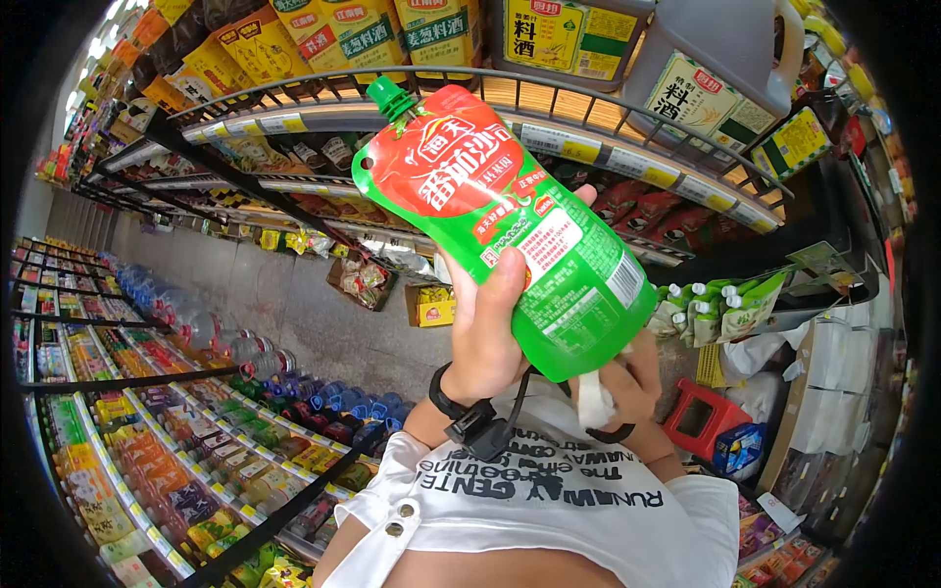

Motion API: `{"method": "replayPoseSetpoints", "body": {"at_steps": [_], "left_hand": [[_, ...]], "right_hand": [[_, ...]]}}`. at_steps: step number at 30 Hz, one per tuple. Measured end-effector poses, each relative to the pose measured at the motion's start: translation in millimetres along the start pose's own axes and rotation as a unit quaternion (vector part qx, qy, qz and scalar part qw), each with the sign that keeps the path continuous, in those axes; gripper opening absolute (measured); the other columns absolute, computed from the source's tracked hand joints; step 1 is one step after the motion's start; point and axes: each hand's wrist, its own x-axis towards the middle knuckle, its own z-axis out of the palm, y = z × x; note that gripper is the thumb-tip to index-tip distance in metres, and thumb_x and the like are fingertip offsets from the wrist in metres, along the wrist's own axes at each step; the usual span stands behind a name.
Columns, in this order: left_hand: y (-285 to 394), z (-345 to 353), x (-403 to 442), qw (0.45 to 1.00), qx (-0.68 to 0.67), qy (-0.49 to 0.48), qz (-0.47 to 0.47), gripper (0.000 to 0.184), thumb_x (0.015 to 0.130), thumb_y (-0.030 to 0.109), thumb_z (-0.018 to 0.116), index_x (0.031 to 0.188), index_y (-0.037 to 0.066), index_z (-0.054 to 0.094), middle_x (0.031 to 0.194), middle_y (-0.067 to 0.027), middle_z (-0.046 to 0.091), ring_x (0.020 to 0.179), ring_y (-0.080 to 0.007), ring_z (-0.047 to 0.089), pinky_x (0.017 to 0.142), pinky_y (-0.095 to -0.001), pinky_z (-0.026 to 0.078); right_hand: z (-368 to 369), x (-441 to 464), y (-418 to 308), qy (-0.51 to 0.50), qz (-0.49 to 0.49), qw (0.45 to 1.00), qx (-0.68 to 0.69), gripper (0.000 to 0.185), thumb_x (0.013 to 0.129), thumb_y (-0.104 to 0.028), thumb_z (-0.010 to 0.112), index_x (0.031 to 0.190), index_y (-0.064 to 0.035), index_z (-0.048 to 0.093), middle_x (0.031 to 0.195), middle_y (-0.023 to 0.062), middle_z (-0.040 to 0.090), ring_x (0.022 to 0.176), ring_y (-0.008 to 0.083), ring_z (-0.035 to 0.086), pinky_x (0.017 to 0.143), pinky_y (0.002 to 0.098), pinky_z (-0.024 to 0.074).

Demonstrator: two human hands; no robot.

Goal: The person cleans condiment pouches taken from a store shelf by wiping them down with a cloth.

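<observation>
**One tomato ketchup pouch clamped in my left hand**

I have a single red-and-green tomato ketchup pouch [534, 220] clamped in my left hand [485, 328], thumb pressed on its front, fingers wrapped behind, mostly hidden. Its green cap [390, 99] is on; the opaque film conceals the contents. Below the pouch's bottom edge, partly covered by it, my right hand [635, 377] is bent beside one crumpled white piece [594, 400]; I can't tell whether those fingers are closed on it. Beyond the pouch stand two large cooking wine jugs, one [570, 39] cut off at the view's edge, the other [714, 83] dark with liquid. Left of the pouch, on the floor, are two cartons: one [351, 298] of packets, one [416, 306] too small to read. Right of it are spouted pouches [730, 314], overlapping too closely to count.
</observation>
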Motion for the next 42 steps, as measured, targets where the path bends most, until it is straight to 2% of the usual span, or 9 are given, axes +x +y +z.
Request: {"method": "replayPoseSetpoints", "body": {"at_steps": [6, 16, 18, 26, 29, 32, 36, 38, 42], "left_hand": [[8, -5, -1, 0.999, 0.008, -0.020, -0.036, 0.063, 0.092, 0.023, 0.049, 0.141, 0.009, 0.011, 0.130, -0.0244, 0.042, 0.122, -0.0384, 0.046, 0.096, -0.0466, 0.046], [14, -15, 5, 0.987, -0.109, 0.007, -0.114, 0.052, 0.095, 0.026, 0.040, 0.139, 0.004, 0.022, 0.132, -0.0304, 0.042, 0.115, -0.0359, 0.053, 0.094, -0.0475, 0.047], [16, -17, 5, 0.976, -0.165, 0.012, -0.139, 0.052, 0.096, 0.028, 0.040, 0.139, 0.004, 0.024, 0.134, -0.0303, 0.040, 0.116, -0.0357, 0.053, 0.094, -0.0481, 0.047], [12, -12, 0, 0.999, -0.031, -0.013, -0.038, 0.057, 0.094, 0.027, 0.046, 0.140, 0.006, 0.019, 0.135, -0.0313, 0.038, 0.117, -0.0378, 0.051, 0.095, -0.0472, 0.046], [7, -12, -4, 0.998, 0.037, -0.045, 0.007, 0.066, 0.091, 0.027, 0.053, 0.141, 0.004, 0.016, 0.135, -0.0319, 0.038, 0.118, -0.0348, 0.050, 0.096, -0.0439, 0.045], [8, -5, -6, 0.991, 0.136, -0.013, 0.013, 0.077, 0.085, 0.043, 0.058, 0.138, -0.001, 0.024, 0.130, -0.0346, 0.042, 0.108, -0.0366, 0.056, 0.090, -0.0449, 0.049], [9, -3, -5, 0.996, 0.087, -0.014, 0.016, 0.083, 0.080, 0.045, 0.065, 0.136, -0.002, 0.027, 0.123, -0.0335, 0.049, 0.109, -0.0364, 0.056, 0.090, -0.0435, 0.049], [10, -3, -5, 0.996, 0.086, -0.015, 0.015, 0.083, 0.080, 0.046, 0.066, 0.135, -0.003, 0.028, 0.122, -0.0334, 0.049, 0.109, -0.0368, 0.056, 0.089, -0.0438, 0.050], [7, -6, -6, 0.995, 0.095, -0.022, 0.023, 0.083, 0.079, 0.046, 0.066, 0.134, -0.003, 0.029, 0.121, -0.0331, 0.050, 0.109, -0.0375, 0.057, 0.088, -0.0447, 0.051]], "right_hand": [[-7, 7, 1, -0.135, 0.031, 0.989, 0.049, 0.031, 0.060, -0.009, 0.073, 0.090, -0.0046, 0.069, 0.099, 0.0150, 0.064, 0.085, 0.0325, 0.061, 0.071, 0.0409, 0.0477], [-12, -1, 12, -0.065, 0.003, 0.996, -0.067, 0.030, 0.054, -0.009, 0.073, 0.083, -0.0158, 0.066, 0.096, 0.0100, 0.059, 0.077, 0.0280, 0.057, 0.063, 0.0373, 0.0444], [-16, -5, 17, -0.083, 0.019, 0.993, -0.079, 0.026, 0.060, -0.005, 0.075, 0.084, -0.0080, 0.066, 0.108, 0.0187, 0.053, 0.088, 0.0309, 0.056, 0.068, 0.0358, 0.0466], [1, 8, 6, -0.041, 0.083, 0.990, -0.102, 0.026, 0.065, -0.002, 0.071, 0.088, 0.0053, 0.062, 0.099, 0.0184, 0.057, 0.085, 0.0291, 0.057, 0.070, 0.0345, 0.0464], [0, 8, -5, -0.084, 0.237, 0.967, 0.021, 0.027, 0.071, -0.004, 0.070, 0.095, 0.0068, 0.063, 0.108, 0.0204, 0.057, 0.093, 0.0306, 0.057, 0.084, 0.0377, 0.0439], [-5, 2, -7, -0.080, 0.264, 0.959, 0.061, 0.029, 0.076, -0.004, 0.067, 0.102, 0.0076, 0.061, 0.118, 0.0223, 0.055, 0.102, 0.0302, 0.056, 0.092, 0.0386, 0.0406], [-9, 2, -3, -0.062, 0.258, 0.948, 0.174, 0.033, 0.083, -0.009, 0.063, 0.110, 0.0087, 0.057, 0.127, 0.0238, 0.052, 0.113, 0.0281, 0.053, 0.101, 0.0381, 0.0348], [-12, 11, -2, -0.076, 0.311, 0.923, 0.216, 0.028, 0.078, -0.007, 0.064, 0.103, 0.0062, 0.061, 0.108, 0.0173, 0.055, 0.097, 0.0260, 0.053, 0.085, 0.0323, 0.0409], [-17, -9, 0, -0.049, 0.414, 0.857, 0.303, 0.031, 0.081, -0.013, 0.062, 0.105, 0.0066, 0.060, 0.113, 0.0200, 0.054, 0.097, 0.0290, 0.054, 0.087, 0.0339, 0.0407]]}}
